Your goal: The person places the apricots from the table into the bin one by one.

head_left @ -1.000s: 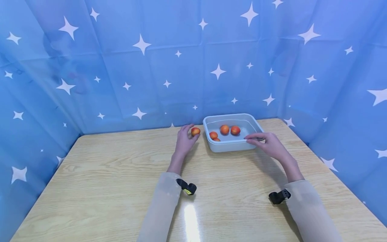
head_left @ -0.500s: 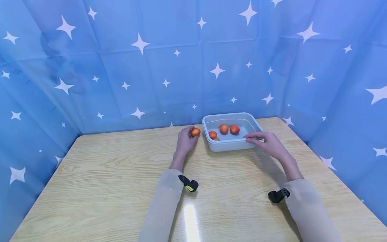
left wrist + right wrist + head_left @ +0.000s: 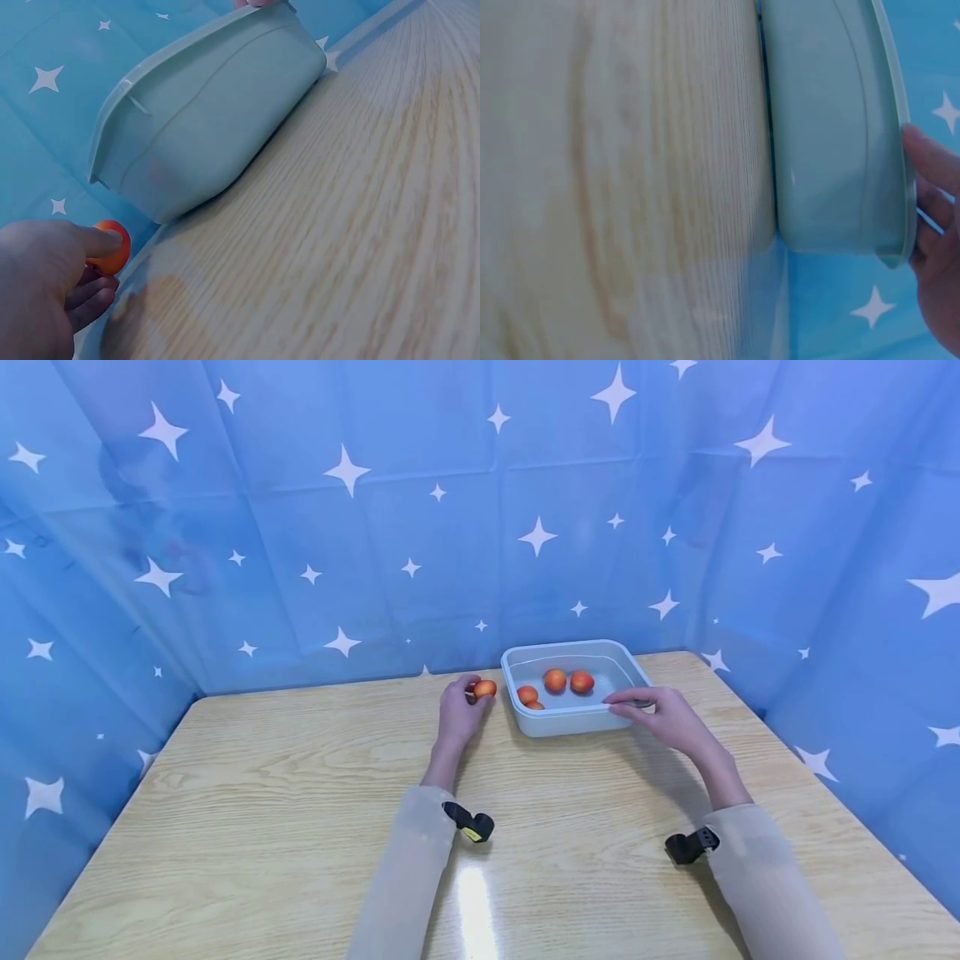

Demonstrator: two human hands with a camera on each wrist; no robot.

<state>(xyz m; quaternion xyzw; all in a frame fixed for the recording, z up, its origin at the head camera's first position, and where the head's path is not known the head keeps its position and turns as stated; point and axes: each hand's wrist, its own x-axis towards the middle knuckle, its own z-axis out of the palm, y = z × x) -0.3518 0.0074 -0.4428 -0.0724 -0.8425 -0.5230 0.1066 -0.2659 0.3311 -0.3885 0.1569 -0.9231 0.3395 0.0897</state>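
My left hand pinches a small red-orange fruit between thumb and fingers, just left of a pale blue plastic container. In the left wrist view the thumb lies across this fruit, low over the table. The container stands upright, and several similar fruits lie inside it, some partly hidden by the near wall. At its near right corner my right hand grips the rim; the right wrist view has the thumb on the outside wall of the container.
A light wooden table bears everything. Behind it and along both sides hangs a blue curtain with white stars, close to the container's far side. Black cameras are strapped to both wrists.
The fruit in my left hand has turned and now shows more orange, while the fingers have curled further behind it. My right hand and the container have kept their places.
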